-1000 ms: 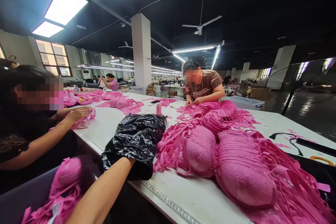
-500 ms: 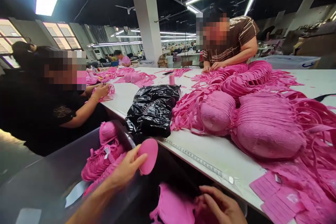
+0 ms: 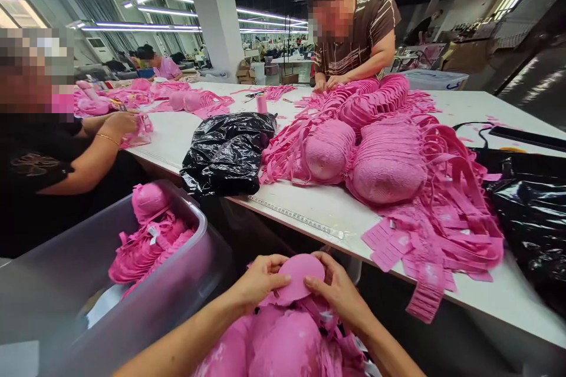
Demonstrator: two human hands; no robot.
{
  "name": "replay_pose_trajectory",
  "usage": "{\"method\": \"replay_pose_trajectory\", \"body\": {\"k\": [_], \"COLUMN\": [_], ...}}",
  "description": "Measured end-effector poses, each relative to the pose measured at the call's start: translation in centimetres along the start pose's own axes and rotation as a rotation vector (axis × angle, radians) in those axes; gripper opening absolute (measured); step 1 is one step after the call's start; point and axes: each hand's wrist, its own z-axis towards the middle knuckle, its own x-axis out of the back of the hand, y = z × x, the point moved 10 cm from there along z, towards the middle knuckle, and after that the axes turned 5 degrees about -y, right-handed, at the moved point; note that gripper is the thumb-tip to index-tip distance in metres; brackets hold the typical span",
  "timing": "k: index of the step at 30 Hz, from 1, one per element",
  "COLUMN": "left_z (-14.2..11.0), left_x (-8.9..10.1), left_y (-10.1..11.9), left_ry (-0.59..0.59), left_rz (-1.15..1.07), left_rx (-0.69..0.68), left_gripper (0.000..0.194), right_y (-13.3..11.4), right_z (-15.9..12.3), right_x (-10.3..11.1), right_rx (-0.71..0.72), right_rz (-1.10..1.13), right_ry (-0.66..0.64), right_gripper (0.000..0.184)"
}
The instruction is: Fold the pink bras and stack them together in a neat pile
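Low in the view, my left hand and my right hand both pinch a round pink bra pad between them. The pad sits just above a pink bra that lies in my lap, below the table's edge. Both hands have fingers closed on the pad's rim.
A white table carries a long stack of pink bras, pink tags and black plastic bags. A grey bin with pink bras stands at my left. Other people work at the left and across the table.
My left hand brought the pink pad from beside the bin to the middle, and my right hand came up and took hold of it too. The camera tilted down.
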Motion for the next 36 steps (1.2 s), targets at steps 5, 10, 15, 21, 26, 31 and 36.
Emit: {"method": "replay_pose_trajectory", "body": {"k": [5,10,15,21,26,31,36], "left_z": [1.4,2.9,2.6,1.2,0.1,-0.1,0.0], "left_x": [-2.0,-3.2,-4.4,-5.1,-5.8,-6.7,-6.8], "left_y": [0.1,-0.5,-0.3,1.4,2.6,2.6,1.6], "left_ry": [-0.134,-0.124,-0.105,0.008,0.028,-0.019,-0.019], "left_rz": [0.160,0.097,-0.034,0.390,0.637,0.711,0.742], "left_rx": [0.052,0.054,-0.078,-0.345,-0.490,-0.511,-0.456], "left_gripper": [0.034,0.032,0.040,0.004,0.011,0.013,0.014], "right_y": [-2.5,-3.5,-3.8,-4.2,-3.1,-1.9,-1.8], "right_z": [-2.0,-3.5,-5.4,-7.9,-7.0,-6.0,-5.6], "right_x": [0.4,-0.1,3.4,3.5,3.9,4.7,3.7], "right_rx": [0.172,0.374,0.508,0.575,0.320,0.029,-0.008], "right_rz": [-0.348,-0.871,-0.794,-0.694,-0.655,-0.534,-0.624], "right_ry": [-0.125,-0.172,0.155,0.285,0.233,0.072,0.035], "right_gripper": [0.083,0.051,0.023,0.022,0.023,0.083,0.050]}}
